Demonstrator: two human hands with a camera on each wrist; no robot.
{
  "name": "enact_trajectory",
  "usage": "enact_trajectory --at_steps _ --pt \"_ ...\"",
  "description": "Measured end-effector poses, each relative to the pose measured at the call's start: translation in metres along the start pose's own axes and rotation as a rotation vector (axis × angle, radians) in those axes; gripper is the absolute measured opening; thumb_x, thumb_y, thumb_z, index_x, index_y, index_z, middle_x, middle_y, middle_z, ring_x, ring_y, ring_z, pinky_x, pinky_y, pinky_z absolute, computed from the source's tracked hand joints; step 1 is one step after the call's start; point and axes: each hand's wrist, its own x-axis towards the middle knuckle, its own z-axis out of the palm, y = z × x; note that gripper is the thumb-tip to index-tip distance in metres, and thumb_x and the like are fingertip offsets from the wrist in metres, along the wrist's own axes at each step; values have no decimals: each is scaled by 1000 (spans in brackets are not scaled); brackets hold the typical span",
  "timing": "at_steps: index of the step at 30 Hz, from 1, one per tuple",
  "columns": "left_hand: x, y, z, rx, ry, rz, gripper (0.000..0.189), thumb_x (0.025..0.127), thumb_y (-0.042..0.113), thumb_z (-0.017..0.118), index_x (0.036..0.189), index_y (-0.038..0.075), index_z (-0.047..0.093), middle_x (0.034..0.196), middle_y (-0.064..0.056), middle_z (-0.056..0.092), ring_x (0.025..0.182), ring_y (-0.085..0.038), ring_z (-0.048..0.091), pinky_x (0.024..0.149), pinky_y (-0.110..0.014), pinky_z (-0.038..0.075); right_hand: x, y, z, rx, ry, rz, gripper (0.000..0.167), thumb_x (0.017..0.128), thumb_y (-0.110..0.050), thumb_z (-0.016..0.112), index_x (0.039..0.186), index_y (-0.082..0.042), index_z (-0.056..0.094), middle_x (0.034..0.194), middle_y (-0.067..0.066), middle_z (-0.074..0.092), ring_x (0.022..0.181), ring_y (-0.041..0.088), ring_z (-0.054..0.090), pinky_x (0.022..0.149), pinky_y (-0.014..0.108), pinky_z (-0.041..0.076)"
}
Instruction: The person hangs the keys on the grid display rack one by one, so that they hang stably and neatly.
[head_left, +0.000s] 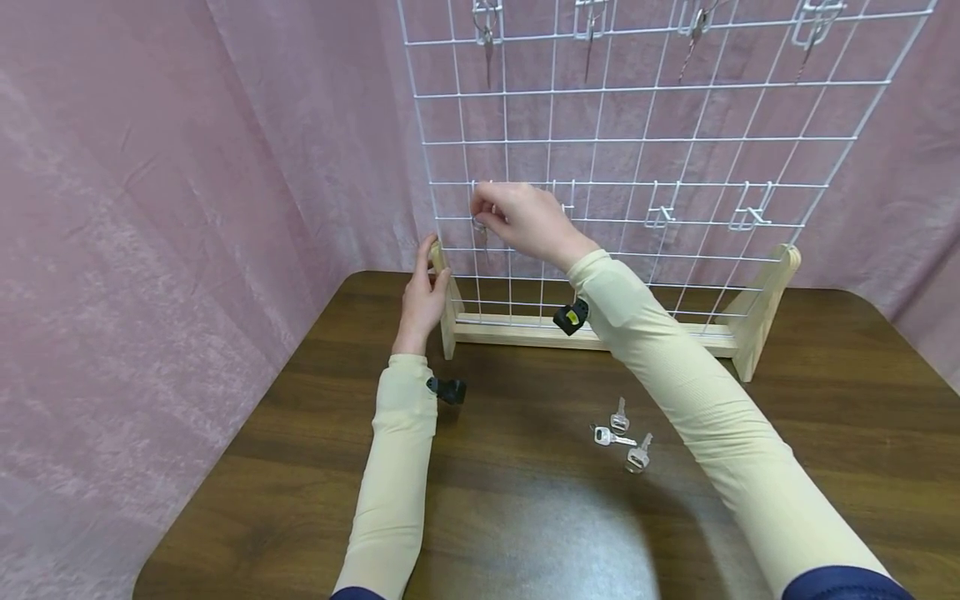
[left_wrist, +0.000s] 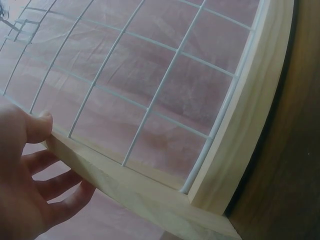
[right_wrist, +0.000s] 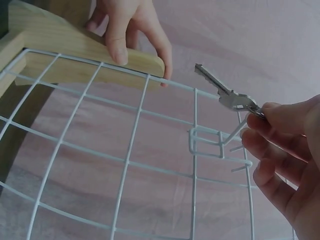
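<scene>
Here, right hand pinches key; left hand grips wooden upright; any lettering illegible.

1 pinched silver key beside white hook

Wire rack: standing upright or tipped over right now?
Upright: its white grid rises above wooden supports standing on the tabletop; the left hand grips one of them.

The person's left hand and right hand were bare. Pale yellow, lightly wrinkled sleeves covered both forearms to the wrist, with navy blue fabric above them. Each wrist carried a small black device; the right one showed a yellow patch.
</scene>
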Motion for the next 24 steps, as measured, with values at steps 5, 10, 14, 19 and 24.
enact_trajectory --at_steps 5,10,14,19,24 --pt "0 1 -1 2 2 -7 57 102 21 49 148 43 24 141 -17 51 110 -34 61 87 -50 52 -1 1 3 38 -3 19 9 95 -10 60 102 -7 64 99 8 73 93 22 68 82 35 55" --pt "-1 2 -2 -6 1 -11 57 102 21 49 148 44 24 141 -18 51 111 -35 61 87 -51 52 -1 3 8 123 9 62 13 93 -8 62 105 -3 65 99 13 72 91 24 68 85 34 54" --pt "-1 2 -2 -16 -1 -18 57 102 21 48 148 44 24 142 -18 50 111 -35 61 87 -51 52 -2 5 14 175 28 111 16 92 -6 62 108 -3 65 101 14 72 89 24 68 85 32 55" --pt "0 2 -1 -16 1 -14 57 102 20 49 148 45 24 140 -17 51 111 -35 61 88 -51 52 -3 6 18 187 58 161 17 92 -6 62 108 -4 63 102 13 72 87 24 68 83 33 55" --pt "0 1 1 -20 -1 -23 57 102 21 48 147 46 24 141 -17 51 113 -34 60 89 -51 52 -4 8 23 187 98 200 16 91 -7 63 107 -5 63 98 12 72 83 24 67 80 34 54"
